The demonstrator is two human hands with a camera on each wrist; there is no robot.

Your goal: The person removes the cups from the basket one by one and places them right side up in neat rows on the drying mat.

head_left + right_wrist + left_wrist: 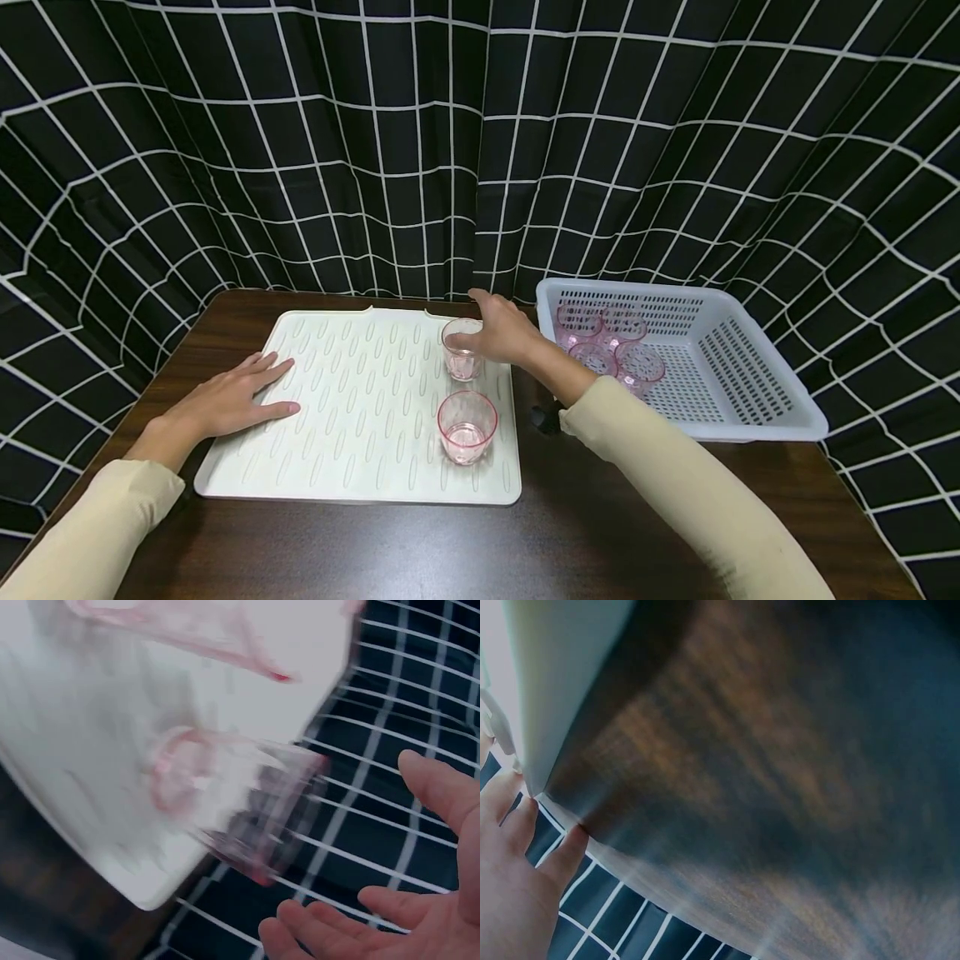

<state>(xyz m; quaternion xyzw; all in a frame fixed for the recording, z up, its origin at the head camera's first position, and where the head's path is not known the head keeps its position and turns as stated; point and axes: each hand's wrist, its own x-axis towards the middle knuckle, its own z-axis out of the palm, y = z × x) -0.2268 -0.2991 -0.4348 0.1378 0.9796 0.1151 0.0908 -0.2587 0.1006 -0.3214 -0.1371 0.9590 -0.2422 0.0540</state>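
Note:
A white draining mat [360,417] with raised oval ridges lies on the table. Two clear glasses with pink rims stand on its right side, a far one [462,367] and a nearer one [467,433]. My right hand [504,332] is beside and above the far glass, its thumb overlapping it in the head view. In the right wrist view, a gap shows between this glass [232,795] and the spread thumb and fingers, which hold nothing. My left hand [228,398] rests with spread fingers on the left edge of the mat.
To the right stands a light blue-grey plastic basket [750,425] holding several pink-rimmed glasses [640,363]. Between mat and basket sits a small dark object [545,418]. A black curtain with a white grid [420,150] hangs behind the dark wooden table [360,550].

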